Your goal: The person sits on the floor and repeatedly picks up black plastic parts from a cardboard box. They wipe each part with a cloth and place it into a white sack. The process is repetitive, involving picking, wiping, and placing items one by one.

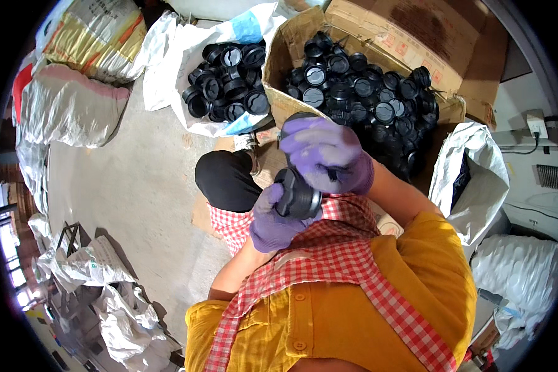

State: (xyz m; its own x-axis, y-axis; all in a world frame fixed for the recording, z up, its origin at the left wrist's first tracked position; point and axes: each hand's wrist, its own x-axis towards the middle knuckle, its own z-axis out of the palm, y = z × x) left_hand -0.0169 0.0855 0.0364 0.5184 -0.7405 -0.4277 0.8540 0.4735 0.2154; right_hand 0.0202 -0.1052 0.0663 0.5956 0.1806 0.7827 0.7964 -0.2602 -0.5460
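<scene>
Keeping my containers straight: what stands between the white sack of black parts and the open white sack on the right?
In the head view, an open cardboard box, heaped with round black parts, stands between the left sack and the right sack.

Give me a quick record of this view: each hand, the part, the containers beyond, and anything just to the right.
left hand: purple-gloved, gripping a black round cap
right hand: purple-gloved, close above that cap; its grip is unclear
far-left container: white bag holding similar black caps
far-right container: open cardboard box heaped with black caps
right side: open white sack, dark contents unclear
</scene>
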